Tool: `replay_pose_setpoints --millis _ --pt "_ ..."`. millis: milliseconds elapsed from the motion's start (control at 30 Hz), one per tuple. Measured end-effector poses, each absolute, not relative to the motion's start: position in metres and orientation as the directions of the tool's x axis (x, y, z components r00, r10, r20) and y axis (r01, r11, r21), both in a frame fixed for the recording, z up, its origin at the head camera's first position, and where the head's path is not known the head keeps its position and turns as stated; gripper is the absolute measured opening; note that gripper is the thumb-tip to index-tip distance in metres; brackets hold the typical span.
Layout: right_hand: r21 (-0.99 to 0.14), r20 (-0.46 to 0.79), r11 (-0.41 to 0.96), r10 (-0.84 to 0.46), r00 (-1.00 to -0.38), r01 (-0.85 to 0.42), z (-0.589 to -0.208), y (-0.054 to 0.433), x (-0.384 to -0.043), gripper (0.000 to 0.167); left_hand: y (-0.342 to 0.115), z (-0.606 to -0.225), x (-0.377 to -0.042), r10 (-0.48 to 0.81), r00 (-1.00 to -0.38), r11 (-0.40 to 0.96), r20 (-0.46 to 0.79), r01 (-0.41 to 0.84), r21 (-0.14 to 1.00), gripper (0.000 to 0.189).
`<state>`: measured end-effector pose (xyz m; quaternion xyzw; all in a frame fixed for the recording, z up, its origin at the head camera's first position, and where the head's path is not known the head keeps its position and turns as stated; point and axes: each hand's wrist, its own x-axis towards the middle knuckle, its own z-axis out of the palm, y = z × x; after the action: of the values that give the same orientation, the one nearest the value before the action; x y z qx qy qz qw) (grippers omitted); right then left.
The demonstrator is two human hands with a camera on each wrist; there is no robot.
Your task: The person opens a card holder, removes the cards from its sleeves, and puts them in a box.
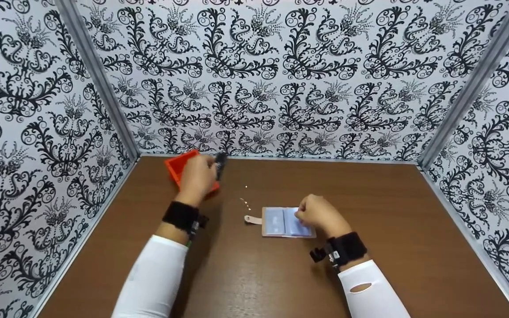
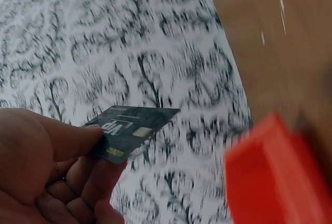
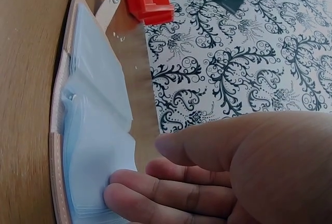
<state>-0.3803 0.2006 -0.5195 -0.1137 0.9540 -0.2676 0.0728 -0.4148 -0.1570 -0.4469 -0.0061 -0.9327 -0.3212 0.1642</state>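
A dark bank card (image 2: 124, 130) with a gold chip and large light lettering is pinched between the thumb and fingers of my left hand (image 1: 198, 174). In the head view that hand is raised over a red open box (image 1: 177, 167), partly covering it. A card holder (image 1: 275, 221) lies spread on the table, its clear plastic sleeves (image 3: 98, 146) showing and its snap strap (image 1: 253, 219) pointing left. My right hand (image 1: 318, 214) is at the holder's right half. Its fingertips rest on the sleeves there, with the thumb held apart from them.
Small shiny bits (image 1: 245, 203) lie on the brown table (image 1: 245, 274) between the red box and the holder. Patterned walls (image 1: 254, 88) in black and white enclose the table at the back and both sides.
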Motion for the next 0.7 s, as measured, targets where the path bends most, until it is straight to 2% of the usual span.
replay_pose_setpoints --millis 167,333,533,700 --pt "-0.523 -0.063 0.832 -0.255 -0.965 -0.185 -0.518 0.204 -0.381 0.021 -0.186 -0.443 -0.431 -0.071 -0.938 0.907 0.339 0.080 0.413 0.009" --pt "-0.524 -0.073 0.835 -0.241 -0.968 -0.168 -0.520 0.205 -0.381 0.020 -0.200 -0.450 -0.442 -0.019 -0.943 0.962 0.333 0.073 0.262 0.014" --pt "-0.529 -0.082 0.835 -0.225 -0.971 -0.149 -0.520 0.202 -0.380 0.023 -0.207 -0.462 -0.457 0.024 -0.959 0.984 0.283 0.073 0.163 0.016" --pt "-0.540 -0.098 0.831 -0.224 -0.970 -0.137 -0.518 0.200 -0.379 0.024 -0.211 -0.469 -0.466 0.060 -0.970 0.992 0.234 0.084 0.096 0.010"
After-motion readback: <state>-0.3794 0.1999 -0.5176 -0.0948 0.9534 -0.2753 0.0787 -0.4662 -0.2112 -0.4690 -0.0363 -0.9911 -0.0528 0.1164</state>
